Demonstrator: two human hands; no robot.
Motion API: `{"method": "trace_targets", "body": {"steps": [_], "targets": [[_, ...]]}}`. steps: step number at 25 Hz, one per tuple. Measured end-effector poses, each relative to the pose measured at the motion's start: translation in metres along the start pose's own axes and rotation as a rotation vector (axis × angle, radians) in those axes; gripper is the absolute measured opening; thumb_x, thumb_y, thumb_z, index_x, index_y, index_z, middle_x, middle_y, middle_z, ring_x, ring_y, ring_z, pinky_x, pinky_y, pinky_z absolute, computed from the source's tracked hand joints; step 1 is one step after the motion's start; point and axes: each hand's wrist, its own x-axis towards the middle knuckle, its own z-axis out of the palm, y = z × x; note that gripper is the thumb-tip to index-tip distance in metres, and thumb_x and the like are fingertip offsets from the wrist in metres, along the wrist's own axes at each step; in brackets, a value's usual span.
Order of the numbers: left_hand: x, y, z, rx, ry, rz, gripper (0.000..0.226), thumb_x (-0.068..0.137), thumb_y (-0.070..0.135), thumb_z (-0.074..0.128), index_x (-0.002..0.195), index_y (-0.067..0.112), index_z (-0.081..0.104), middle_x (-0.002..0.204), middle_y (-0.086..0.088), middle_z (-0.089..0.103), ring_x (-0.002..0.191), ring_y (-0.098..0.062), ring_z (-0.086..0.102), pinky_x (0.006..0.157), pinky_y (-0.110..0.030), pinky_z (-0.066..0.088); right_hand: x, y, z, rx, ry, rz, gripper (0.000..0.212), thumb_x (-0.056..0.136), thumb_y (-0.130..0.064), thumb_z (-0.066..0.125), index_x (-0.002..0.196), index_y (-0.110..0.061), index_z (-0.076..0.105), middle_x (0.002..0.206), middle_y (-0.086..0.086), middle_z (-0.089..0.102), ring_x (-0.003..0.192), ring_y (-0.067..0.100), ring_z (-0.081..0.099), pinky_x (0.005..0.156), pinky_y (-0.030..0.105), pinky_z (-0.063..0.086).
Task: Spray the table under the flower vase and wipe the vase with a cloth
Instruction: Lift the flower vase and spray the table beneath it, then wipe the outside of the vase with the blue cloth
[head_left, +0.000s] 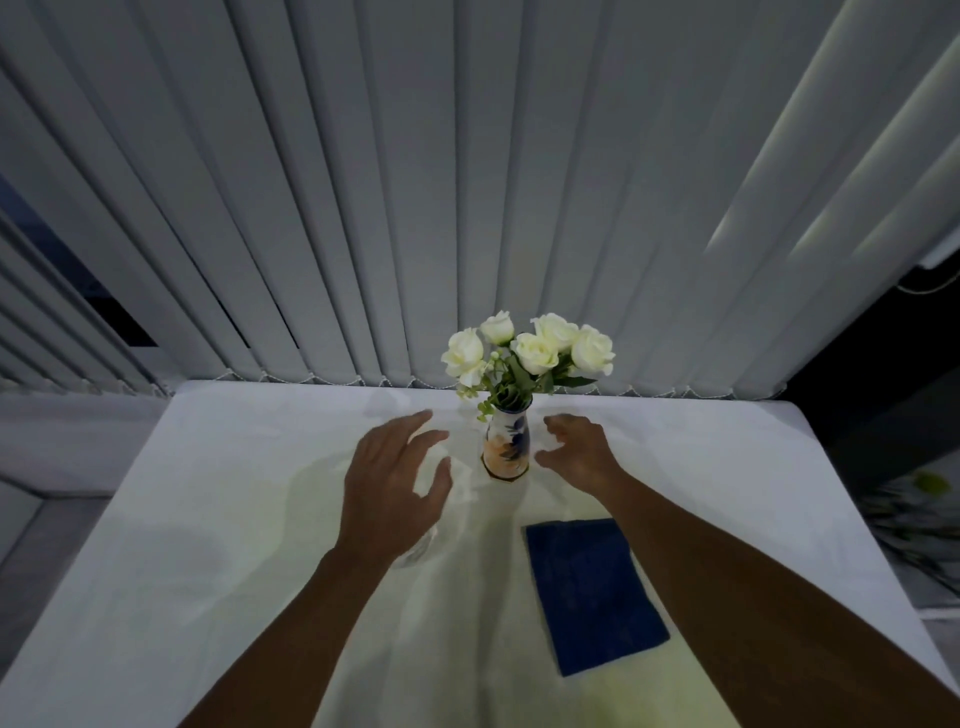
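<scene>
Vase (506, 441) stands upright on the surface (208, 519), directly between my hands; left hand (397, 478) and right hand (579, 449) both open, empty, right marginally nearer.

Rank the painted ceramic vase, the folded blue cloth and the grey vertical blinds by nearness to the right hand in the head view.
1. Painted ceramic vase, just left of the right hand.
2. Folded blue cloth, nearer the person.
3. Grey vertical blinds, behind the table.
</scene>
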Motion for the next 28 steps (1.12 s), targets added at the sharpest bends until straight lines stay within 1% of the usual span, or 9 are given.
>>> {"method": "trace_targets", "body": {"steps": [3, 7, 10, 12, 15, 17, 21, 24, 28], "targets": [[0.026, 0.029, 0.023, -0.003, -0.205, 0.042, 0.023, 0.091, 0.019, 0.066, 0.11, 0.012, 0.076, 0.117, -0.005, 0.076, 0.112, -0.026, 0.068, 0.098, -0.042, 0.055, -0.009, 0.033, -0.007, -0.066, -0.025, 0.091, 0.057, 0.085, -0.023, 0.074, 0.137, -0.009, 0.057, 0.143, 0.009, 0.056, 0.124, 0.024, 0.058, 0.102, 0.025, 0.042], [0.05, 0.043, 0.067, -0.263, -0.741, -0.521, 0.04, 0.098, 0.027, 0.06, 0.135, 0.012, 0.064, 0.143, -0.01, 0.062, 0.131, -0.029, 0.058, 0.103, -0.032, 0.045, -0.034, 0.079, -0.009, -0.129, -0.107, 0.335, 0.059, 0.086, -0.03, 0.068, 0.138, -0.01, 0.051, 0.137, 0.011, 0.056, 0.12, 0.03, 0.059, 0.098, 0.037, 0.052], [0.056, 0.041, 0.096, -0.31, -0.639, -0.692, 0.028, 0.093, 0.026, 0.068, 0.116, 0.011, 0.069, 0.132, -0.011, 0.067, 0.121, -0.028, 0.064, 0.093, -0.031, 0.048, -0.049, 0.11, 0.0, -0.181, -0.175, 0.463, 0.063, 0.078, -0.04, 0.07, 0.131, -0.009, 0.054, 0.123, 0.009, 0.062, 0.108, 0.03, 0.064, 0.091, 0.038, 0.056], [0.059, 0.04, 0.107, -0.293, -0.539, -0.732, 0.03, 0.087, 0.028, 0.075, 0.107, 0.01, 0.062, 0.117, -0.007, 0.067, 0.109, -0.027, 0.066, 0.085, -0.034, 0.051, -0.051, 0.123, 0.007, -0.164, -0.181, 0.504, 0.075, 0.074, -0.048, 0.075, 0.134, -0.01, 0.05, 0.127, 0.009, 0.059, 0.111, 0.03, 0.063, 0.09, 0.037, 0.055], [0.063, 0.039, 0.116, -0.327, -0.468, -0.736, 0.051, 0.084, 0.037, 0.081, 0.118, 0.011, 0.051, 0.105, -0.004, 0.062, 0.095, -0.024, 0.064, 0.077, -0.035, 0.049, -0.051, 0.134, 0.014, -0.135, -0.167, 0.514, 0.09, 0.074, -0.054, 0.078, 0.144, -0.013, 0.039, 0.139, 0.011, 0.053, 0.121, 0.033, 0.058, 0.092, 0.04, 0.053], [0.065, 0.04, 0.121, -0.36, -0.394, -0.64, 0.049, 0.086, 0.039, 0.079, 0.121, 0.014, 0.054, 0.107, -0.001, 0.063, 0.099, -0.017, 0.063, 0.081, -0.035, 0.051, -0.049, 0.139, 0.017, -0.12, -0.169, 0.504, 0.091, 0.073, -0.056, 0.08, 0.144, -0.014, 0.041, 0.138, 0.01, 0.055, 0.121, 0.032, 0.059, 0.094, 0.042, 0.054], [0.067, 0.044, 0.125, -0.452, -0.407, -0.576, 0.018, 0.097, 0.021, 0.07, 0.104, 0.028, 0.056, 0.082, 0.031, 0.069, 0.08, 0.019, 0.062, 0.072, -0.007, 0.044, -0.044, 0.145, 0.02, -0.108, -0.201, 0.511, 0.085, 0.065, -0.052, 0.086, 0.132, -0.013, 0.049, 0.127, 0.01, 0.06, 0.111, 0.031, 0.063, 0.086, 0.041, 0.056], [0.073, 0.043, 0.131, -0.462, -0.445, -0.596, 0.041, 0.096, 0.033, 0.071, 0.129, 0.014, 0.058, 0.112, 0.012, 0.064, 0.102, -0.003, 0.059, 0.088, -0.025, 0.044, -0.042, 0.143, 0.022, -0.093, -0.243, 0.475, 0.067, 0.07, -0.043, 0.084, 0.122, -0.011, 0.056, 0.119, 0.009, 0.064, 0.103, 0.03, 0.065, 0.078, 0.037, 0.055], [0.081, 0.042, 0.13, -0.5, -0.418, -0.638, 0.053, 0.091, 0.038, 0.076, 0.133, 0.011, 0.06, 0.117, 0.007, 0.061, 0.109, -0.014, 0.057, 0.093, -0.032, 0.047, -0.044, 0.137, 0.019, -0.031, -0.297, 0.362, 0.044, 0.081, -0.036, 0.068, 0.119, -0.013, 0.064, 0.114, 0.007, 0.068, 0.094, 0.024, 0.063, 0.08, 0.035, 0.055]]}}
